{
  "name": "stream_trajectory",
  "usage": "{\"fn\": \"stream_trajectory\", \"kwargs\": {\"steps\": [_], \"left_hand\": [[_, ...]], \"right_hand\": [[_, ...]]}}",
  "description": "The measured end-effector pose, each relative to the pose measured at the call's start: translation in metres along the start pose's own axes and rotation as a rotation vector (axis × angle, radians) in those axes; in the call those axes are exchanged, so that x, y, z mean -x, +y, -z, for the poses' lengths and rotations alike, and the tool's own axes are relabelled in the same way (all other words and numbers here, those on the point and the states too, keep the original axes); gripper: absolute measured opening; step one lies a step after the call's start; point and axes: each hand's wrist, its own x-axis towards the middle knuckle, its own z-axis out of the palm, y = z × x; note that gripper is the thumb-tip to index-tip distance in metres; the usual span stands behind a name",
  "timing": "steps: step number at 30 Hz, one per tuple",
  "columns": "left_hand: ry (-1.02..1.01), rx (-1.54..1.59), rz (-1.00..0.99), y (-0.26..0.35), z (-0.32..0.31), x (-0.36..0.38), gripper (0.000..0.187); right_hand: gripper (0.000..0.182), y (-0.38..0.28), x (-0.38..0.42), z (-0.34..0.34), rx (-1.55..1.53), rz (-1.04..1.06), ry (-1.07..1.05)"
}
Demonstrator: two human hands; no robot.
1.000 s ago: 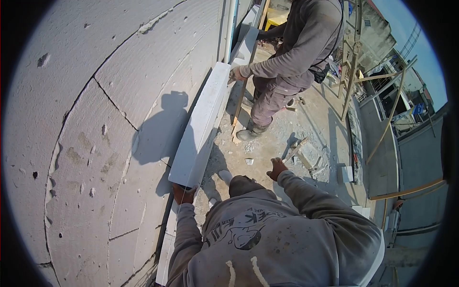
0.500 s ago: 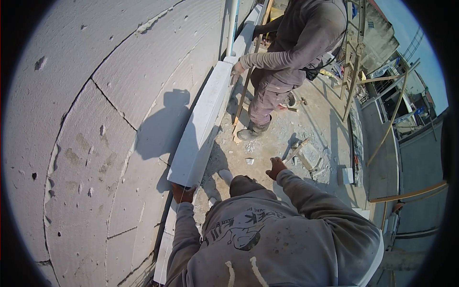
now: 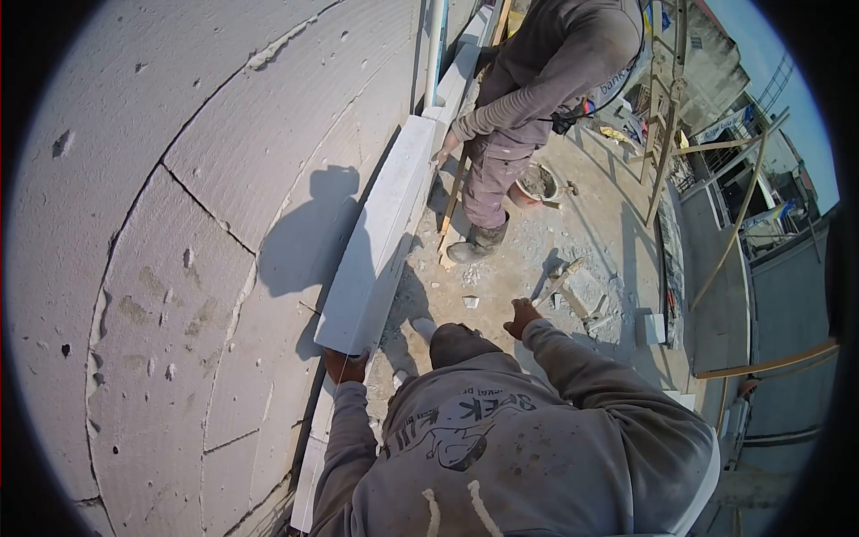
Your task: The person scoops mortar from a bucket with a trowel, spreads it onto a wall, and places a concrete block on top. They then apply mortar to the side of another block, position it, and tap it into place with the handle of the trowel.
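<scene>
A long white block [image 3: 380, 242] lies along the foot of the pale block wall [image 3: 179, 268]. My left hand [image 3: 345, 365] is at the block's near end, its fingers partly under the end and partly hidden by it. A thin string runs down past that hand. My right hand [image 3: 521, 318] hangs in the air over the floor with its fingers apart and nothing in it. A co-worker [image 3: 573, 80] stands at the block's far end, with one hand against its side.
A bucket of mortar [image 3: 537, 183] stands behind the co-worker's legs. Broken block pieces [image 3: 582, 291] and rubble lie on the floor ahead of my right hand. Wooden scaffold poles [image 3: 667, 134] rise at the right, and a small white block [image 3: 650, 328] sits near the right edge.
The co-worker has shifted slightly, bringing the bucket into fuller view. My left hand stays at the block's end, while my right hand has moved slightly in the view.
</scene>
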Motion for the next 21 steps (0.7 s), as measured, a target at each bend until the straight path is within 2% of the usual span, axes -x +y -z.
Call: {"fn": "stream_trajectory", "kwargs": {"steps": [6, 12, 14, 17, 21], "left_hand": [[-0.011, 0.014, 0.009, -0.004, -0.004, -0.002, 0.076], [-0.054, -0.014, 0.127, 0.017, 0.004, -0.003, 0.068], [-0.076, 0.075, 0.189, 0.030, 0.010, -0.003, 0.065], [0.020, 0.052, 0.159, 0.006, -0.004, 0.000, 0.065], [0.023, -0.019, 0.145, 0.025, 0.006, -0.004, 0.066]], "right_hand": [[0.069, -0.021, -0.023, 0.009, 0.018, 0.062, -0.029], [0.069, -0.051, -0.046, 0.022, 0.003, 0.156, -0.005], [0.069, -0.059, -0.050, 0.027, -0.008, 0.183, 0.010], [0.068, -0.069, -0.055, 0.035, 0.023, 0.164, -0.022], [0.062, -0.087, -0.061, 0.046, 0.054, 0.234, -0.014]]}}
